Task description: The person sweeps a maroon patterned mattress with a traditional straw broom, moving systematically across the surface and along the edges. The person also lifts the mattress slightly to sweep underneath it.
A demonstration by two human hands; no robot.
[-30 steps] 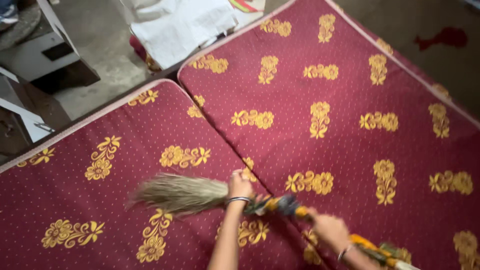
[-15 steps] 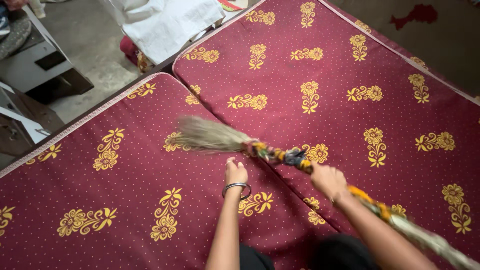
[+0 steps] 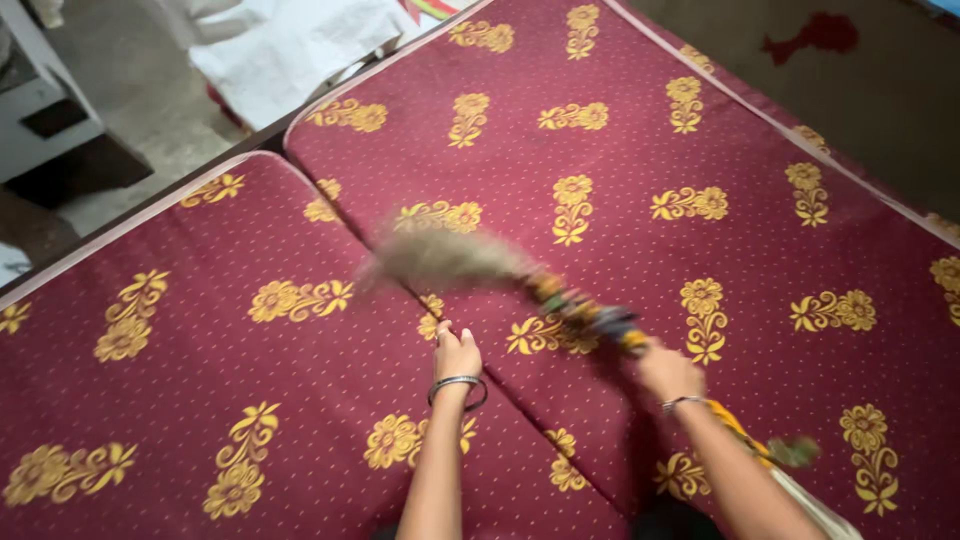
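My right hand (image 3: 668,372) grips the wrapped handle of a grass broom (image 3: 470,258). The blurred, bushy broom head lies over the seam between two maroon mattresses with yellow flower patterns, the left mattress (image 3: 180,400) and the right mattress (image 3: 700,130). My left hand (image 3: 457,355), with a bangle on the wrist, rests fingers down on the left mattress beside the seam, just below the broom head and apart from it. The broom's tail end sticks out behind my right forearm.
A white cloth (image 3: 270,50) lies on the grey floor beyond the mattresses' far edge. White furniture (image 3: 40,110) stands at the upper left. A dark floor with a red mark (image 3: 815,35) runs along the upper right edge.
The broom head has swept from the left mattress up and rightward across the seam. My left hand let go of the broom and now presses on the mattress. The view shifted.
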